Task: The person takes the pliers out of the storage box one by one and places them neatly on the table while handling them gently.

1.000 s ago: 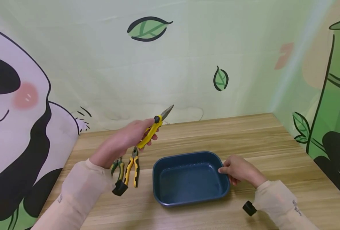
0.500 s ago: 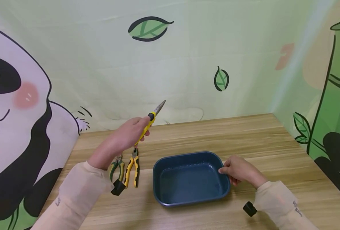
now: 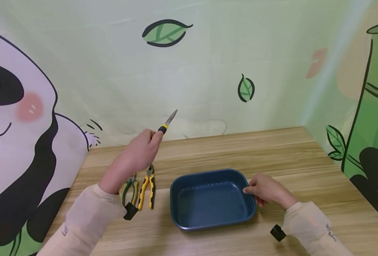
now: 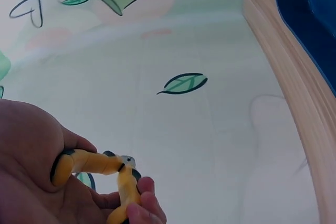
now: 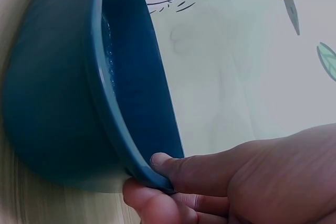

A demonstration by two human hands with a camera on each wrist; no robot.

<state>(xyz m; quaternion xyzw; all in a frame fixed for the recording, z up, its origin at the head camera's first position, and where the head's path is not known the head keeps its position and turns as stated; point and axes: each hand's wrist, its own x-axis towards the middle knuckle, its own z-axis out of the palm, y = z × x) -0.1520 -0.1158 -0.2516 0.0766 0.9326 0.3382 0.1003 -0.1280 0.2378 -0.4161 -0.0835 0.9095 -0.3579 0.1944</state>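
My left hand [image 3: 142,151] is raised above the back of the table and grips long-nose pliers [image 3: 170,119]. Their tapered metal nose points up and to the right, away from me. In the left wrist view the pliers' yellow-and-black handles [image 4: 94,162] stand spread between palm and curled fingers. My right hand [image 3: 269,188] pinches the right rim of a deep blue rectangular tray [image 3: 212,202], thumb inside the wall and fingers outside. Nothing lies in the tray in the head view. The right wrist view also shows the raised pliers [image 5: 292,14] in the far hand.
On the wooden table [image 3: 288,153], left of the tray, lie yellow-and-black pliers [image 3: 147,186] and green-handled pliers [image 3: 130,190], the latter partly covered by my left wrist. A printed cloth backdrop [image 3: 208,71] hangs behind the table.
My left hand has moved left and slightly up with the long-nose pliers, turning so their handles are now hidden in the head view. My right hand and the tray have stayed put.
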